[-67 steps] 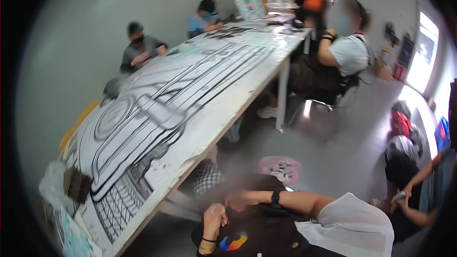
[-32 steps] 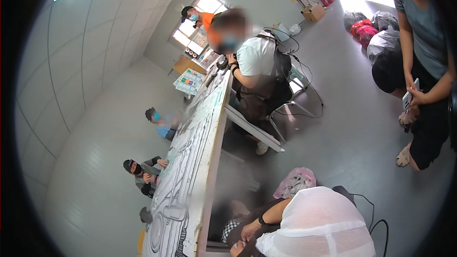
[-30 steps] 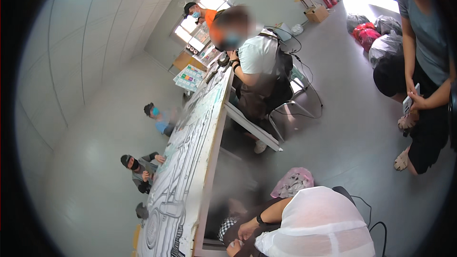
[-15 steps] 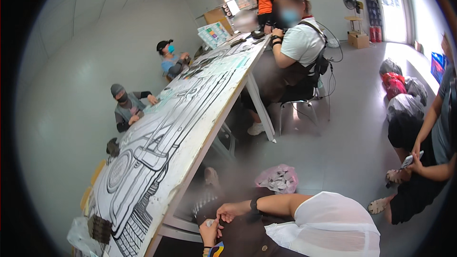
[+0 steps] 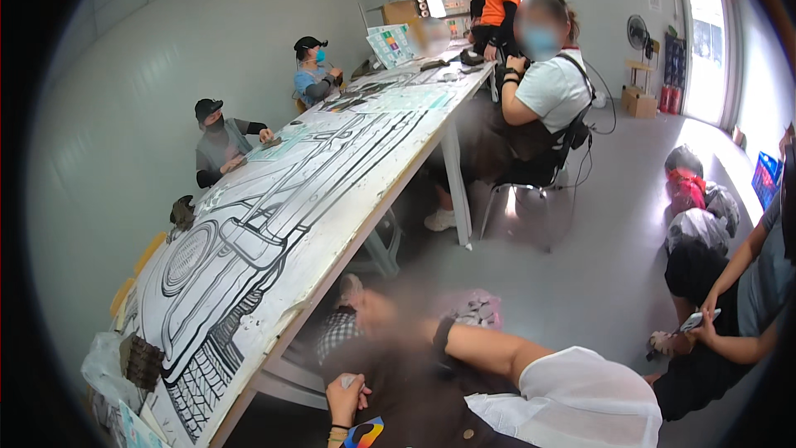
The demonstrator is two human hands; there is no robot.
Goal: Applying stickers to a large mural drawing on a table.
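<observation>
My left hand (image 5: 343,400), with dark and beaded bands at the wrist, is closed at the lower middle beside the table's near end. Between its fingers shows a small whitish thing, too small to name. My right hand (image 5: 383,317) is stretched away from it, above a black-and-white checked thing (image 5: 338,333) below the table edge. Motion and a dark smear blur its fingers, so their state is hidden. A black wristband (image 5: 443,335) sits on my right wrist. A brown apron (image 5: 406,402) with a colourful patch (image 5: 365,431) covers my lap.
A long white table (image 5: 282,278) with black line drawings runs away on the left; several people work around it. A pink bag (image 5: 485,307) of greyish pieces stands on the floor. At right, a seated person holds a phone (image 5: 695,321) near full bags (image 5: 701,231).
My hands were close together; my right hand has moved up and away, while my left stays low with the small whitish thing. The view has shifted slightly.
</observation>
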